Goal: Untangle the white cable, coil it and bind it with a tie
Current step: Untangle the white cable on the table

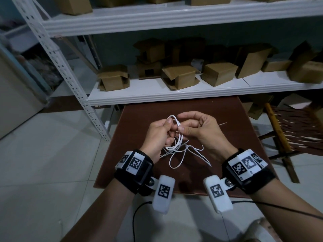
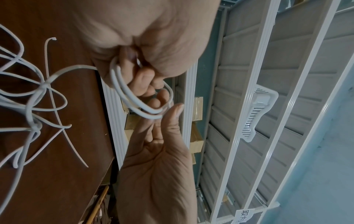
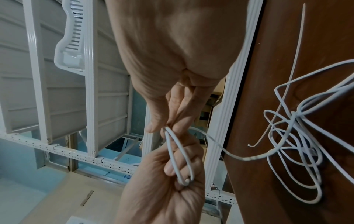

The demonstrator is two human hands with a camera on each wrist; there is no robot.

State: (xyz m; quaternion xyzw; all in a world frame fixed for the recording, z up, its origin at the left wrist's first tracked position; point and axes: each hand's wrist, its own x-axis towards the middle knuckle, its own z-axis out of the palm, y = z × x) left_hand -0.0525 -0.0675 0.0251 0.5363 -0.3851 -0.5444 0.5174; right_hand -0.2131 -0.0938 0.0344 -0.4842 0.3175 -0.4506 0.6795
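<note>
- The brown table (image 1: 227, 119) carries the tangled remainder of the white cable (image 1: 176, 147); draw slack from it gently.
- The left hand (image 1: 155, 135) grips two small loops; match new loops to them.
- The right hand (image 1: 201, 130) pinches the strand beside them; I'd feed without twisting.

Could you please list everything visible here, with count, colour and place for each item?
white cable: one, white, a few loops held up between both hands, the rest tangled on the table below them.
tie: one, white, thin strip lying on the table beside the right hand.
table: one, dark brown, in front of the shelving.
shelving: one unit, white, behind the table.
cardboard boxes: many, brown, on the shelves.
chair: one, wood with woven seat, right of the table.
wrist cameras: two, white and black with markers, one per wrist.
left hand: grips the loops.
right hand: pinches the same loops.
</note>
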